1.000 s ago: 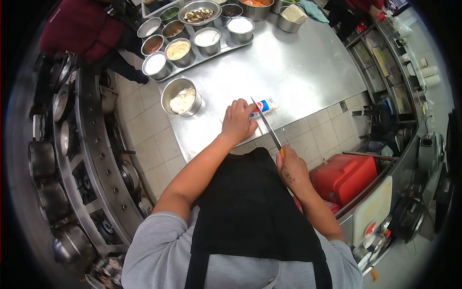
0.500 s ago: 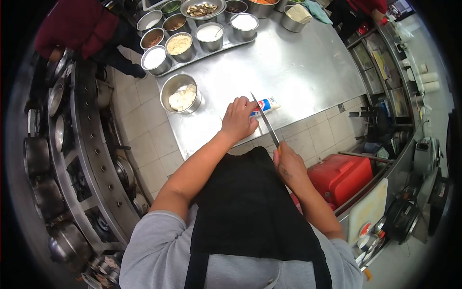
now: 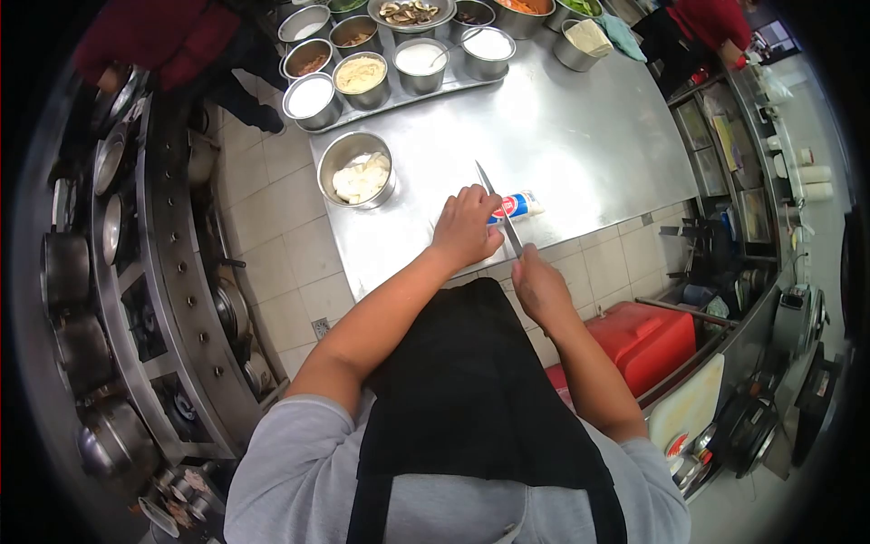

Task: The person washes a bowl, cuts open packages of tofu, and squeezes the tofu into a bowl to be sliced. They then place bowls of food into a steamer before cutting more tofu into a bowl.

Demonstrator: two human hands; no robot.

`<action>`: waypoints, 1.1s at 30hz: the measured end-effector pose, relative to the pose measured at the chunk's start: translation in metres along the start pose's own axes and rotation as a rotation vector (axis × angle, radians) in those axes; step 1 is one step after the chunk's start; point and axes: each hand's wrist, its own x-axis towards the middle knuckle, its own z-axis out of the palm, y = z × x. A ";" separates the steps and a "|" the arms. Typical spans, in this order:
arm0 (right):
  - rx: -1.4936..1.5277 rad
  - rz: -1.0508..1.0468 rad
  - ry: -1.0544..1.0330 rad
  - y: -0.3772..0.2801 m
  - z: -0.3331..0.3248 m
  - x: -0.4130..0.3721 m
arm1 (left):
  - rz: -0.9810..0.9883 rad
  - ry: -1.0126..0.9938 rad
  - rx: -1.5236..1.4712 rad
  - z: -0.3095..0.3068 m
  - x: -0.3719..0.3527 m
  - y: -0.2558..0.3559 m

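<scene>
The left hand lies palm down just above the middle of the frame, fingers bent over the left end of a white tube-shaped packet with a blue and red label. It appears to press that end to the table, though the grip under the palm is hidden. The right hand, just below and right of it, is clenched round the handle of a knife. The handle itself is covered by the fist.

The packet lies on the steel table near its lower edge. Its long axis runs left to right and rises a little to the right, and the free end sticks out to the right of the left hand. The blade runs steeply from the right fist up and to the left, so it crosses the packet almost squarely, right beside the left fingertips. Whether the edge touches the packet cannot be told. The left hand is the nearer one, being on the packet, and the right reaches it only through the blade.

Further out, a steel bowl of pale food stands up and left of the hands. A tray of small steel bowls sits at the top of the frame. A stove with pots curves down the left side, and a red container stands at the lower right. The person wears a black apron. Another person in dark red is at the upper left
</scene>
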 end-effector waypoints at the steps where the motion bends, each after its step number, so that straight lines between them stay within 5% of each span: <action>1: 0.000 -0.002 -0.003 0.006 0.011 0.006 | 0.011 -0.012 0.007 0.000 0.000 0.000; 17: 0.065 -0.044 0.019 0.021 0.019 0.019 | -0.071 -0.029 0.198 0.010 -0.006 0.008; 23: 0.057 -0.067 0.021 0.022 0.021 0.022 | -0.308 -0.328 0.304 -0.003 0.013 0.021; 33: 0.057 -0.056 0.004 0.025 0.022 0.021 | -0.330 -0.169 0.311 0.002 0.008 0.017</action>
